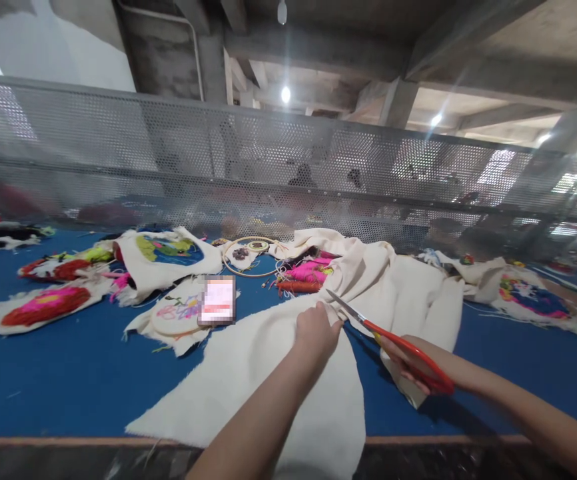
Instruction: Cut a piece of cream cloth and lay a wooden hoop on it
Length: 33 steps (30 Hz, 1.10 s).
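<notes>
A large cream cloth lies across the blue table and hangs over its front edge. My left hand is closed on this cloth near the middle, with fingers gripping its edge. Red-handled scissors are held in my right hand, just to the right of the left hand. Their blades point up and left, over the cloth beside my left fingers. Whether the blades touch the cloth I cannot tell. Behind and right, more of the cream fabric is bunched in folds.
Embroidered pieces, such as a red and pink one, lie on the blue table. A wooden embroidery hoop, bright pink yarn and a blurred-out card are farther in. A perforated metal screen stands along the back.
</notes>
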### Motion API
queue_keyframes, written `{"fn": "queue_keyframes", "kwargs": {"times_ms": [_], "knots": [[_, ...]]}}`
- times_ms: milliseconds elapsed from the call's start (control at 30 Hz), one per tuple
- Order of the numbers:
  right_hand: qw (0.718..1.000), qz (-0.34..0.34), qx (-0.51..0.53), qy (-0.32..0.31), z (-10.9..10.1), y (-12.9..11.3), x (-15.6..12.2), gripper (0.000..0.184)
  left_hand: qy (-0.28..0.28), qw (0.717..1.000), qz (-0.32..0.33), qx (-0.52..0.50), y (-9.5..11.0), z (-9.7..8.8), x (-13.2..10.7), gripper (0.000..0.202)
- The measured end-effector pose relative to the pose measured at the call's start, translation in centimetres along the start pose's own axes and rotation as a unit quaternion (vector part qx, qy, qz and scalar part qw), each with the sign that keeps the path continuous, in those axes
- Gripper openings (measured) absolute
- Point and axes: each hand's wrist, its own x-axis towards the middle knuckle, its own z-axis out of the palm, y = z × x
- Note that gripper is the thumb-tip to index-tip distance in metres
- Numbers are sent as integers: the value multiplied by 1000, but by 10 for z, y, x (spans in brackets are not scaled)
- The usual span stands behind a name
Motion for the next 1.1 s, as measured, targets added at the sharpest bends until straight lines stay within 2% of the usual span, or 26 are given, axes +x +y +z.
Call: {"fn": "queue_keyframes", "kwargs": {"times_ms": [67, 133, 200, 267, 300, 367, 433, 500, 700, 833, 1000, 1100], "knots": [[1000, -10, -10, 6, -4, -1, -3, 58, -8, 1000, 15, 5, -1, 1, 2, 39], [998, -61, -19, -9, -9, -2, -10, 57, -23, 999, 29, 6, -4, 0, 4, 31], [990, -129, -28, -55, -14, 0, -17, 54, -37, 999, 38, 2, -9, -3, 7, 27], [979, -165, -14, -118, -17, 3, -24, 51, -46, 998, 40, -6, -17, -7, 11, 26], [977, -154, 3, -148, -18, 5, -26, 51, -50, 998, 39, -11, -21, -9, 12, 26], [978, -82, 41, -185, -17, 7, -27, 53, -56, 998, 33, -20, -28, -12, 14, 26], [978, 1, 60, -198, -15, 8, -24, 59, -55, 998, 22, -25, -31, -14, 13, 27], [975, 39, 82, -203, -13, 6, -19, 65, -43, 999, 9, -23, -31, -13, 11, 28], [964, 56, 140, -219, -7, -2, -5, 69, -7, 1000, -1, 2, -21, -7, 3, 25], [970, 62, 142, -185, -2, -7, -1, 66, 1, 1000, 1, 17, -19, -5, 4, 26], [975, 74, 121, -173, 3, -16, 9, 69, 4, 1000, 3, 29, -17, -9, 1, 42], [978, 43, 118, -165, 7, -19, 17, 65, 7, 999, 8, 30, -15, -12, -2, 46]]}}
